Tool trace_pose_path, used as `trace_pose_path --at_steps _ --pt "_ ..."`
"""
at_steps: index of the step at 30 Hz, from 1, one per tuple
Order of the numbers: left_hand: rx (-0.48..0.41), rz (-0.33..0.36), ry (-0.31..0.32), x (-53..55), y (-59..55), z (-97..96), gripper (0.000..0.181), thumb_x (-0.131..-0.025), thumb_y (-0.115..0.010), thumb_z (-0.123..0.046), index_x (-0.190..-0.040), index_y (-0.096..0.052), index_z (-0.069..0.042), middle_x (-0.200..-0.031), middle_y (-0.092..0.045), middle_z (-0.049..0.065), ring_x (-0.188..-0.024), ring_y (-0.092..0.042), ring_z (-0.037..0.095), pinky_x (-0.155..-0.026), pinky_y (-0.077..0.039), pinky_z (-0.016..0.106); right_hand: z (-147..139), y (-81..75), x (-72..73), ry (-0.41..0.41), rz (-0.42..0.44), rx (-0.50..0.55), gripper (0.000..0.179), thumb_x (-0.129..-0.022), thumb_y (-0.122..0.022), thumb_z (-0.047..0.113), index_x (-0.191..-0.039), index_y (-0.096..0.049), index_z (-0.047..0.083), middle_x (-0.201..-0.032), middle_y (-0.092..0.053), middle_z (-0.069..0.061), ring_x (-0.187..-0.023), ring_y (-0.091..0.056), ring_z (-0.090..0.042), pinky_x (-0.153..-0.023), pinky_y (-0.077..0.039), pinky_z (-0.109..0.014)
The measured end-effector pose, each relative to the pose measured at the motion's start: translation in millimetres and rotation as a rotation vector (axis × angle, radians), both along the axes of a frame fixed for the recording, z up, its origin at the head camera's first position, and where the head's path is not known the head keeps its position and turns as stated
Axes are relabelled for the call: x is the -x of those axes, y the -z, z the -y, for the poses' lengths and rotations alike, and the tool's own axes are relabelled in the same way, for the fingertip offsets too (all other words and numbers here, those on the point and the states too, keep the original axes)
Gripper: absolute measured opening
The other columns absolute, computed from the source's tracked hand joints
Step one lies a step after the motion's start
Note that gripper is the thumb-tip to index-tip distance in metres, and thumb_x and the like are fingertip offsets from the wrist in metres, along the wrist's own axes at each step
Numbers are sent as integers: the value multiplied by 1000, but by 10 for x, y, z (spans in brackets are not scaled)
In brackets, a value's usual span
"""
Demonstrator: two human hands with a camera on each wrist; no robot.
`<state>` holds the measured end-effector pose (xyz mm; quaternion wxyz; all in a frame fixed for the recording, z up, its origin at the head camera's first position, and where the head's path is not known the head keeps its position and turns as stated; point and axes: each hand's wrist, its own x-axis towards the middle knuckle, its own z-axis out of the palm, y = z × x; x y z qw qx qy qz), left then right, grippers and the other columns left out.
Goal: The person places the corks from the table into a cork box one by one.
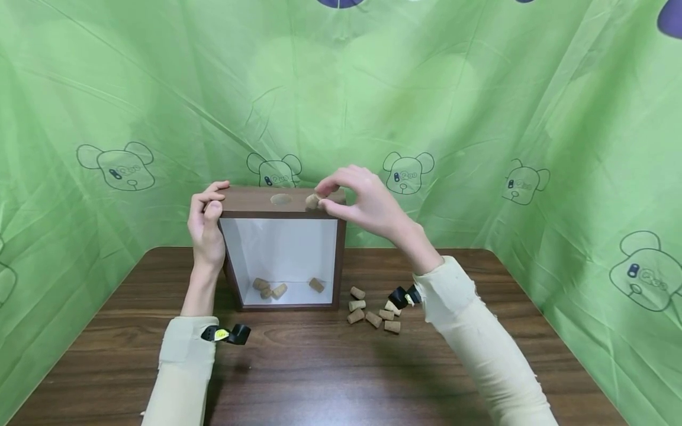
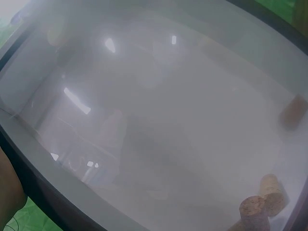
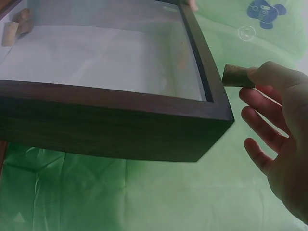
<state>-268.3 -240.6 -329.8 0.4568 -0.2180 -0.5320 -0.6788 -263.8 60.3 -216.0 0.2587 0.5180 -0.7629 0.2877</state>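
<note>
A deep brown box frame with a clear front and white inside stands upright on the table. Its top side has an oval hole. My left hand grips the frame's upper left corner, thumb at the front. Between thumb and fingertips, my right hand pinches a cork close over the top side, right of the hole. In the right wrist view its other fingers spread loosely below the cork. Inside at the bottom lie several corks, some of them bunched at the left.
Several loose corks lie on the wood-grain table just right of the frame, below my right forearm. A green printed curtain hangs behind the table and along both sides. Black camera straps sit on both cuffs.
</note>
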Motion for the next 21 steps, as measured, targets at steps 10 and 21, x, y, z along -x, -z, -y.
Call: trace_pose_path --at_steps 10,21 --pt "-3 0 -5 -40 -7 3 15 -93 -51 -13 -99 -62 -4 -121 -65 20 -126 -54 31 -111 -31 33 275 -37 87 1 -27 -59 19 -87 -73 16 -105 -71 8 -98 -73 -1 -94 -63 -15 -94 -43 -34" --pt "-11 -11 0 -41 -11 -2 16 -93 -51 -13 -99 -61 -2 -120 -66 18 -125 -54 32 -110 -32 33 534 -84 138 57 83 -123 19 -90 -70 15 -108 -69 8 -104 -72 -1 -96 -65 -11 -96 -45 -25"
